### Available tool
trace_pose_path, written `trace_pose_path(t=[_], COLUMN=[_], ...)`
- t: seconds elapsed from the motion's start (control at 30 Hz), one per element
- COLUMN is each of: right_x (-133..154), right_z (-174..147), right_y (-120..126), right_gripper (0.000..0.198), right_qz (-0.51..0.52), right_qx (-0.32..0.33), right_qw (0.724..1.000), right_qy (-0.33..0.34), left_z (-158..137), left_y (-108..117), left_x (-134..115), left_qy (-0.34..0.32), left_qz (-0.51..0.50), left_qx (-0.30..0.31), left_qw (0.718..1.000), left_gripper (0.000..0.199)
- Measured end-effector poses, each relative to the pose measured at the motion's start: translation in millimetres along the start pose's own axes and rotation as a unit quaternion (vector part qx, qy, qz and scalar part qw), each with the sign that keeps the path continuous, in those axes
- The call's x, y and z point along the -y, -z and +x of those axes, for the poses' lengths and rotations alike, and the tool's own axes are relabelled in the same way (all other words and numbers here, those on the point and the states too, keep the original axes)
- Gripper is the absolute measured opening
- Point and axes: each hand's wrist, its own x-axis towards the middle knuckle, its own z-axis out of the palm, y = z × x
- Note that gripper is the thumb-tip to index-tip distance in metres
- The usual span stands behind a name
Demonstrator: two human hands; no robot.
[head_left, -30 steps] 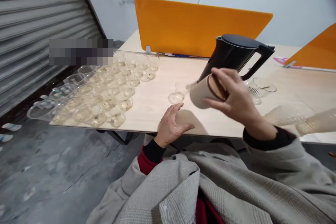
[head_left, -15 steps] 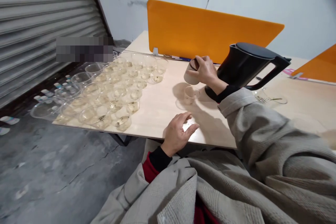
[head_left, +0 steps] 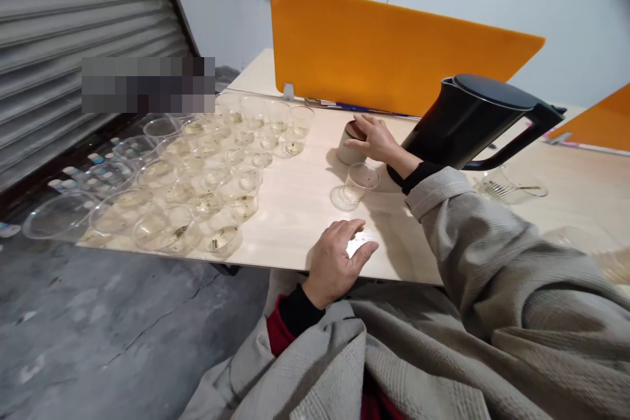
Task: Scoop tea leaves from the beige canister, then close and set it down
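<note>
My right hand (head_left: 378, 138) has its thumb and fingers around the top of a small pale canister (head_left: 348, 152) with a dark brown top, which stands upright on the table. Just in front of the canister is a clear plastic cup (head_left: 361, 185) with a few dark specks. My left hand (head_left: 339, 256) hovers near the table's front edge, its thumb and fingers curved apart with nothing between them. Beyond my right wrist stands a black electric kettle (head_left: 472, 121), partly covered by my sleeve.
Many clear cups with pale liquid and dark bits (head_left: 224, 236) crowd the table's left side. An orange divider (head_left: 394, 52) lines the back. A clear cup with a fork (head_left: 499, 187) lies at right. Small bottles (head_left: 96, 159) stand beyond the left edge.
My right hand has lowered the canister from above the clear cup and stood it on the table behind the cup. My left hand stays nearly in place. The view has shifted slightly.
</note>
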Motion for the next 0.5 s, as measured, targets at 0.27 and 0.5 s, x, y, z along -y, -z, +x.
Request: trace_pose_path(t=[0.27, 0.5], right_x=[38.0, 21.5], right_z=[-91.0, -153.9], right_y=[77.7, 77.3], right_gripper=[0.070, 0.058], right_qz=[0.051, 0.257], right_qx=[-0.182, -0.104], right_qw=[0.979, 0.946], right_qy=[-0.072, -0.168], left_z=[-0.5, 21.2], left_y=[-1.7, 1.5], left_x=[3.3, 14.1], left_qy=[0.002, 0.071], left_qz=[0.000, -0.038], left_qx=[-0.013, -0.078], left_qw=[1.000, 0.994], left_gripper=[0.034, 0.049])
